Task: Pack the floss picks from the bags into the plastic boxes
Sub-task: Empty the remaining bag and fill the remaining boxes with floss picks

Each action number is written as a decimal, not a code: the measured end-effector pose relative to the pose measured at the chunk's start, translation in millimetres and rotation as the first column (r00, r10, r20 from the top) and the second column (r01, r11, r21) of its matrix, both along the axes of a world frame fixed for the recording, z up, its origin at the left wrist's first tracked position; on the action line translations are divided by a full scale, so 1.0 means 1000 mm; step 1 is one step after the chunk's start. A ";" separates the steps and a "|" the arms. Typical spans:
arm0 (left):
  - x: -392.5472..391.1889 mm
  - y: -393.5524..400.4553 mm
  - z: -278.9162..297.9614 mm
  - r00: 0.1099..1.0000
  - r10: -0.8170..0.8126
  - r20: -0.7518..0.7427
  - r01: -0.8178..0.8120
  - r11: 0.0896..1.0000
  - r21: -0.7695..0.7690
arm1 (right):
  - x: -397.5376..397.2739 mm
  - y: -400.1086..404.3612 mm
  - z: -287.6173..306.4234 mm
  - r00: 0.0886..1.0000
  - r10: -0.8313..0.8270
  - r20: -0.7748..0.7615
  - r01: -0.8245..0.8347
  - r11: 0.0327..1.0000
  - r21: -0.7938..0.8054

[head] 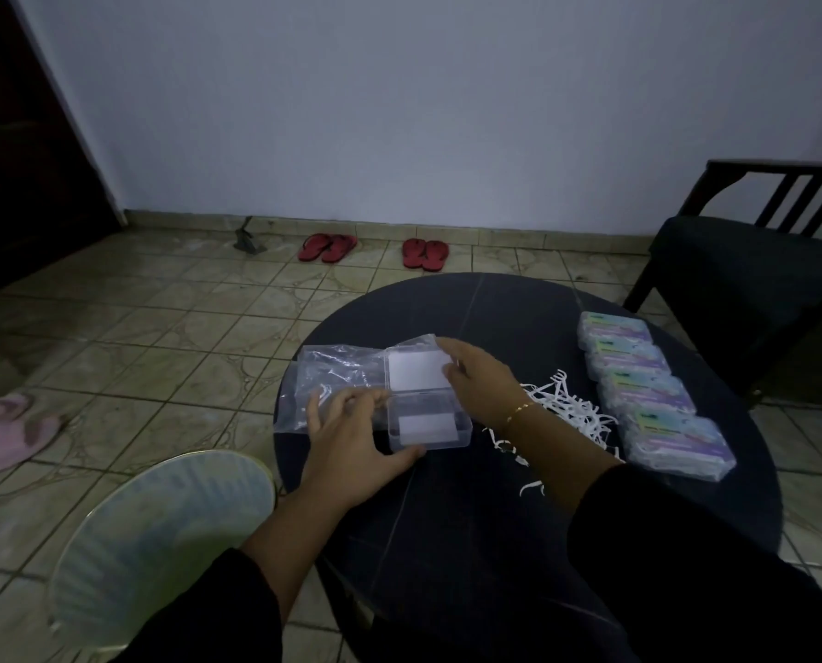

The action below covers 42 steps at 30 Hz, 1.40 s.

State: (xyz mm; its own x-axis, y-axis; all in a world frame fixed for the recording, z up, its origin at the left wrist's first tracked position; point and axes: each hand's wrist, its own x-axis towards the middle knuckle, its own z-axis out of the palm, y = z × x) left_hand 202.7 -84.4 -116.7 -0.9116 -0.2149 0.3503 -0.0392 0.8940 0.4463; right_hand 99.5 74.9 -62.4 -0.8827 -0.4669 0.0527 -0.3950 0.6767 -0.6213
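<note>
An open clear plastic box (428, 430) lies on the round dark table (471, 509), its lid (416, 370) flipped back flat. My left hand (351, 442) holds the box's base at its left side, thumb along the front edge and fingers at the rear corner. My right hand (481, 380) grips the lid's right edge, thumb on top. A crumpled clear bag (332, 375) with a few picks inside lies left of the box, partly under my left fingers. Loose white floss picks (567, 409) are piled to the right, behind my right wrist.
Several filled boxes with coloured labels (653, 394) stand in a row along the table's right side. A dark chair (753, 275) stands at the back right. A pale round fan (160, 538) is on the floor at the table's left. Red sandals (375, 248) lie by the wall.
</note>
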 end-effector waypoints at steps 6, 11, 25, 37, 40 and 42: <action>0.007 0.003 0.005 0.998 -0.013 -0.058 0.010 0.999 -0.053 | 0.023 0.033 0.020 0.980 -0.111 -0.167 0.079 0.980 -0.184; 0.010 0.010 0.002 0.982 -0.046 -0.182 0.027 0.994 -0.106 | 0.030 0.077 0.018 0.946 -0.182 -0.267 0.192 0.981 0.009; -0.021 0.116 0.044 0.940 -0.337 -0.047 0.272 0.828 -0.490 | 0.061 0.139 0.023 0.971 -0.049 -0.234 0.203 0.687 0.697; -0.053 0.145 0.044 0.918 -0.207 0.338 0.359 0.797 -0.487 | 0.066 0.142 -0.005 0.895 0.098 -0.436 0.239 0.719 0.652; -0.052 0.142 0.045 0.931 -0.208 0.301 0.339 0.800 -0.495 | 0.063 0.144 -0.008 0.876 0.090 -0.473 0.257 0.744 0.617; -0.052 0.138 0.045 0.934 -0.220 0.283 0.338 0.803 -0.491 | 0.064 0.144 -0.008 0.865 0.093 -0.493 0.255 0.764 0.592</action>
